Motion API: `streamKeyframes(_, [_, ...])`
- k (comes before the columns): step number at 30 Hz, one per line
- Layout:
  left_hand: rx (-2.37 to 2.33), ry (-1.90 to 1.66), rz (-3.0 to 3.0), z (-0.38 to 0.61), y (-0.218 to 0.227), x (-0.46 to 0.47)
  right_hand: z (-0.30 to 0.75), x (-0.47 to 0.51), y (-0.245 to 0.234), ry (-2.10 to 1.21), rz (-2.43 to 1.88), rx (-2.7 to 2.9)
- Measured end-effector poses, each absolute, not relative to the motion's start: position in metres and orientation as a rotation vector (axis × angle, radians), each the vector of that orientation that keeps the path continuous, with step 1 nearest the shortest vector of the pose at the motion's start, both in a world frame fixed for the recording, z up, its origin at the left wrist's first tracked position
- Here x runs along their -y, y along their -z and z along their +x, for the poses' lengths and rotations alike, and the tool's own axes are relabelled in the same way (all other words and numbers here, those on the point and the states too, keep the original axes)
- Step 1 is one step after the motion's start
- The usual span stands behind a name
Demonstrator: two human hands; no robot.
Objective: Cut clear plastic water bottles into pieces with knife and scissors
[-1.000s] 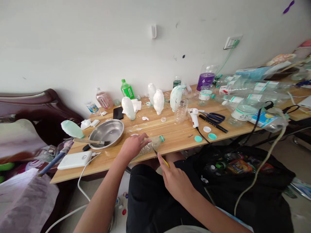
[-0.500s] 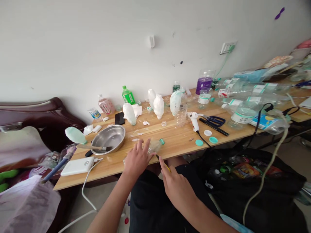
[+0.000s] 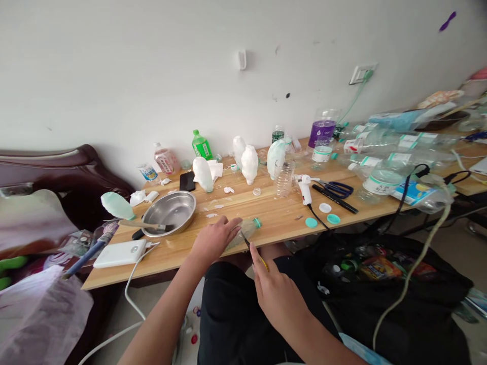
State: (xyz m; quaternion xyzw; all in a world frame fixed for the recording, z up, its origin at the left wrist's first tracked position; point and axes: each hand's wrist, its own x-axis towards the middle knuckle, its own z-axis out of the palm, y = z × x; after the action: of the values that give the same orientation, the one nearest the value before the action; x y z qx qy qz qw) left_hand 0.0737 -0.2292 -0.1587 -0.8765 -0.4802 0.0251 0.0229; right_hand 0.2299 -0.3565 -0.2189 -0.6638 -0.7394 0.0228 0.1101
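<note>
Lying on its side at the near edge of the wooden table (image 3: 274,215), a clear plastic bottle (image 3: 249,227) points its teal-ringed neck to the right and slightly away from the seated person. The left hand (image 3: 216,236) is closed over the bottle's body from above, probably so that it cannot roll. The right hand (image 3: 279,289) is clasped around a yellow-and-black cutter (image 3: 262,260), forefinger stretched along the handle, which likely steadies the blade. The blade meets the bottle's near side just beside the left fingertips; whether it has gone through the plastic I cannot tell.

Beyond the hands, a glue gun (image 3: 305,190) and scissors (image 3: 339,189) lie to the right, seemingly kept within reach, and a brush (image 3: 150,226) rests across the rim of a metal bowl (image 3: 190,209) on the left.

Compared with half a second ago, the left fingers, splayed then, have drawn together and curled over the bottle. The cutter stays in the right hand's grasp, and the bowl and glue gun remain where they were.
</note>
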Motion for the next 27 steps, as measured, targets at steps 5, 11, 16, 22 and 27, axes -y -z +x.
streamKeyframes(5, [1.507,-0.075,-2.724,0.074,0.16,0.226,0.225,0.359,0.238,-0.108,-1.934,2.193])
streamKeyframes(11, [1.535,-0.019,-2.786,0.073,0.158,0.221,0.228,0.36,0.247,-0.148,-1.931,2.2])
streamKeyframes(16, [1.434,-0.003,-2.746,0.072,0.154,0.224,0.233,0.354,0.243,-0.14,-1.915,2.163])
streamKeyframes(22, [1.462,-0.025,-2.793,0.071,0.146,0.216,0.235,0.351,0.229,-0.139,-1.905,2.124])
streamKeyframes(27, [1.58,-0.116,-2.792,0.08,0.148,0.215,0.235,0.347,0.219,-0.135,-1.901,2.105])
